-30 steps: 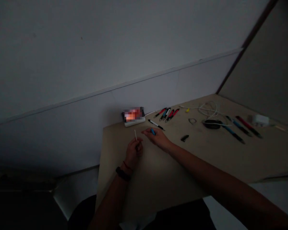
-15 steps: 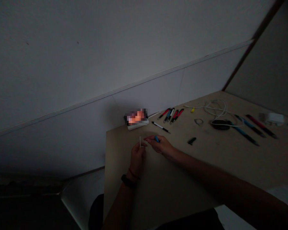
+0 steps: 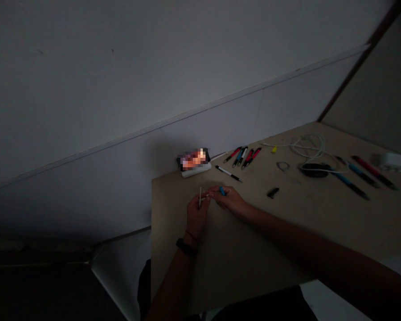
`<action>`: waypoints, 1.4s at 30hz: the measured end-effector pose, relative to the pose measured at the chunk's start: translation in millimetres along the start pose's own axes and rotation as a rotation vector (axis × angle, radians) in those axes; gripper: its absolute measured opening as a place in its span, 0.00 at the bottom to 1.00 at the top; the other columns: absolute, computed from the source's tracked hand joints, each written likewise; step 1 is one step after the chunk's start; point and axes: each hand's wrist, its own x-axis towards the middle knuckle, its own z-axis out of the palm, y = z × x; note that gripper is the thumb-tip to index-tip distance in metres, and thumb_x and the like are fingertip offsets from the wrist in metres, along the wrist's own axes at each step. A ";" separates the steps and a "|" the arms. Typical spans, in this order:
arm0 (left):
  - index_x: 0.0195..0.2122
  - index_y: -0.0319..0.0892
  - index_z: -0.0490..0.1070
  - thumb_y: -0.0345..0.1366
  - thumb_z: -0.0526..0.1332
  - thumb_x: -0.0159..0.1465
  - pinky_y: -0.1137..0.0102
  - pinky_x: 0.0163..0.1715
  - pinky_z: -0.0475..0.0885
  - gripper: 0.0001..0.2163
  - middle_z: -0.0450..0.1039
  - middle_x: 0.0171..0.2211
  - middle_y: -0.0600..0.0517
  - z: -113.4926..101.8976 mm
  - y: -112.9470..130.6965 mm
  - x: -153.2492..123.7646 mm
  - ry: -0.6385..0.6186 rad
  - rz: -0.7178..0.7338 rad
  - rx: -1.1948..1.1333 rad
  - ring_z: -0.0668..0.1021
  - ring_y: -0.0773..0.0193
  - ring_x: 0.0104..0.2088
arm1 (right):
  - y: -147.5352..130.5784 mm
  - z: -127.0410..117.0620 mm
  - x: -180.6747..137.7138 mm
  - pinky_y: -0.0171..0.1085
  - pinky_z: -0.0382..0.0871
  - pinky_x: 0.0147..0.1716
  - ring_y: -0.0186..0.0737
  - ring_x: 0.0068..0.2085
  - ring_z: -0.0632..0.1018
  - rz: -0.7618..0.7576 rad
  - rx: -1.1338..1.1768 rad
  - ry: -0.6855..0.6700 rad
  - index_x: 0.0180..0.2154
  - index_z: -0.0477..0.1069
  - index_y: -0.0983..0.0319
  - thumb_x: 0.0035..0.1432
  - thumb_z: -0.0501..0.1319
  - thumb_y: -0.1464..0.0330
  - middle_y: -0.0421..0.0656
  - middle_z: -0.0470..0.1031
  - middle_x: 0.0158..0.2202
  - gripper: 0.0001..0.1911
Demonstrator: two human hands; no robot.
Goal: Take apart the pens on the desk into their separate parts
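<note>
My left hand (image 3: 196, 216) is closed above the near left part of the table, pinching a thin white stick (image 3: 200, 194) that looks like a pen refill and points upward. My right hand (image 3: 235, 200) is closed around a blue pen part (image 3: 222, 191), whose short end shows above the fingers. The fingertips of both hands meet beside the white stick; something small and pale sits between them, too small to make out. Just beyond the hands lies a white and black pen (image 3: 229, 173).
A lit phone (image 3: 194, 159) leans on a white block (image 3: 197, 170) by the wall. Several pens (image 3: 243, 157) lie behind my right hand. A small black clip-like piece (image 3: 272, 192), a white cable (image 3: 309, 149), a dark round object (image 3: 314, 170) and a white charger (image 3: 393, 162) are further right.
My right hand's fingertips have come in to touch those of my left hand; before, a small gap lay between them. The whole view has shifted slightly.
</note>
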 end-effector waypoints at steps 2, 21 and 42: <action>0.38 0.39 0.77 0.38 0.66 0.61 0.70 0.38 0.68 0.08 0.78 0.35 0.48 -1.3 -3.1 0.0 0.042 0.023 0.027 0.76 0.62 0.36 | 0.8 0.0 0.8 0.31 0.47 0.15 0.27 0.16 0.57 -0.009 -0.028 0.003 0.34 0.77 0.65 0.47 0.70 0.50 0.33 0.62 0.15 0.24; 0.37 0.39 0.71 0.48 0.66 0.59 0.76 0.20 0.54 0.16 0.58 0.19 0.60 -2.6 -6.8 -0.8 0.099 0.048 0.099 0.60 0.73 0.20 | 2.6 -0.8 4.6 0.33 0.57 0.22 0.35 0.25 0.67 -0.198 -0.291 0.060 0.27 0.73 0.63 0.50 0.66 0.46 0.40 0.69 0.22 0.25; 0.35 0.39 0.75 0.45 0.67 0.58 0.76 0.21 0.53 0.14 0.53 0.18 0.61 -8.3 0.8 1.2 0.091 0.137 0.154 0.57 0.72 0.19 | 9.2 -0.5 -0.3 0.35 0.61 0.30 0.34 0.26 0.66 -0.347 -0.439 -0.175 0.24 0.64 0.61 0.65 0.49 0.45 0.38 0.64 0.23 0.30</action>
